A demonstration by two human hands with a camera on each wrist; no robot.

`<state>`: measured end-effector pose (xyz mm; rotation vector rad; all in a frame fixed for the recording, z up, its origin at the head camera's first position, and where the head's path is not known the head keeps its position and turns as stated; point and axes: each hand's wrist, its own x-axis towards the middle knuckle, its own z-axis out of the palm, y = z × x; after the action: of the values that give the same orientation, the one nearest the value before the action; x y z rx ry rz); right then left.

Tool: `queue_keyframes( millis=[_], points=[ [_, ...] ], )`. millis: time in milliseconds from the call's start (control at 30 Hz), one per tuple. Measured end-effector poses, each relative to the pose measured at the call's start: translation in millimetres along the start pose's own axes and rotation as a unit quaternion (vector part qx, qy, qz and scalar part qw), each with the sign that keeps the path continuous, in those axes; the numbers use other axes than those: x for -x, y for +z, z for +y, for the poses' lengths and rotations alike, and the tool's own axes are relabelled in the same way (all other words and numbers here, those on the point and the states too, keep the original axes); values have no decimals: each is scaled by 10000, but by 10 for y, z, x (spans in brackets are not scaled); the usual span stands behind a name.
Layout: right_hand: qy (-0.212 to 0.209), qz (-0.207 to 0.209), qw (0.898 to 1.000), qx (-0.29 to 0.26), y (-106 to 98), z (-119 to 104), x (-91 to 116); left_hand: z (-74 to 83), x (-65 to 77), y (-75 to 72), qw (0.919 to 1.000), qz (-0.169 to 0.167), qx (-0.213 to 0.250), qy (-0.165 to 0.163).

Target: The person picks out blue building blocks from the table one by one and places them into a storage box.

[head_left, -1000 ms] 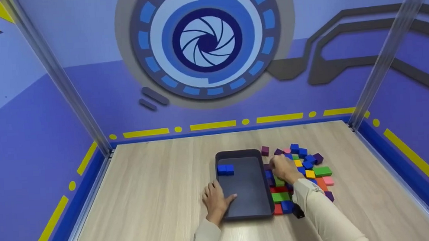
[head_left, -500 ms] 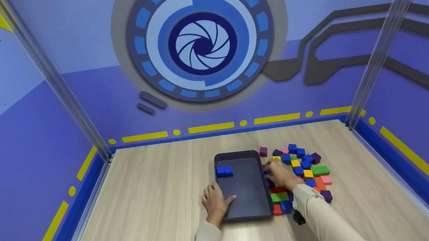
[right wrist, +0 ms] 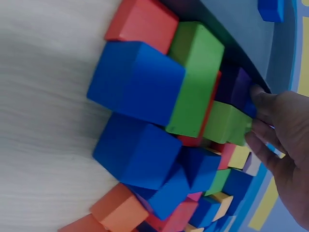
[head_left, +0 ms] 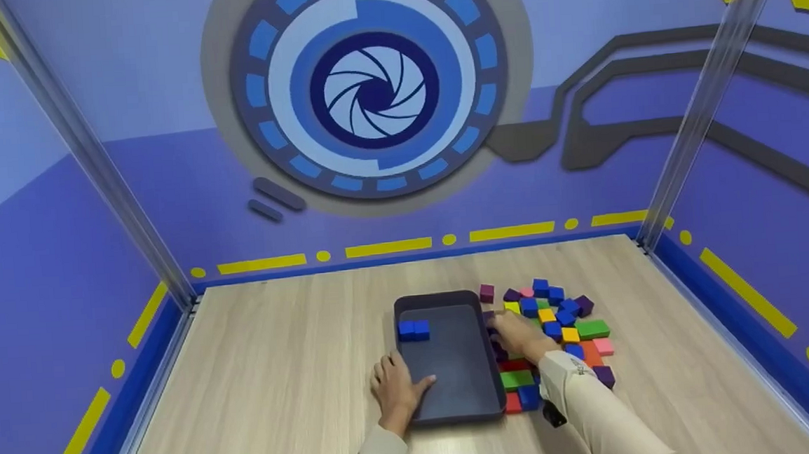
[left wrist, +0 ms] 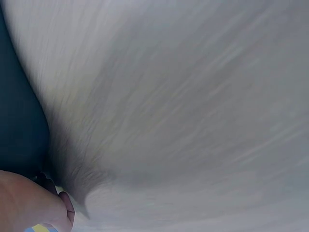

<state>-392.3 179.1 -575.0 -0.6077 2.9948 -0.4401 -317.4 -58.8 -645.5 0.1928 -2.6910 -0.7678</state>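
Observation:
A dark grey tray (head_left: 455, 371) lies on the table with two blue blocks (head_left: 414, 330) side by side near its far left corner. My left hand (head_left: 395, 390) holds the tray's left wall, thumb inside and fingers outside. Along the right wall my right hand (head_left: 518, 334) reaches into a pile of coloured blocks. In the right wrist view its thumb and fingers pinch a small blue block (right wrist: 249, 108) beside the tray, partly hidden by the hand. A dark purple block (right wrist: 233, 87) and a light green block (right wrist: 223, 121) adjoin it.
Many loose blocks, such as a green one (head_left: 592, 328), a pink one (head_left: 602, 346) and a maroon one (head_left: 486, 293), lie right of the tray. Printed panels (head_left: 164, 199) and metal posts (head_left: 121, 195) enclose the wooden table (head_left: 279, 361).
My right hand has shifted left and slightly nearer along the pile, up to the tray's right wall, uncovering a yellow block. The left hand keeps its hold. The head view has shifted slightly.

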Motion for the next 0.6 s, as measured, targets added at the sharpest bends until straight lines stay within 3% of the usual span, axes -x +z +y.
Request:
queue_keyframes(
  millis=[333,600],
  points=[
    [-119,417,9986,312,85,11,44,-1,-11,4,10000,38,-59,23],
    [-10,389,9989,275,41,12,19,-30,-7,11,10000,37,-44,14]
  ],
)
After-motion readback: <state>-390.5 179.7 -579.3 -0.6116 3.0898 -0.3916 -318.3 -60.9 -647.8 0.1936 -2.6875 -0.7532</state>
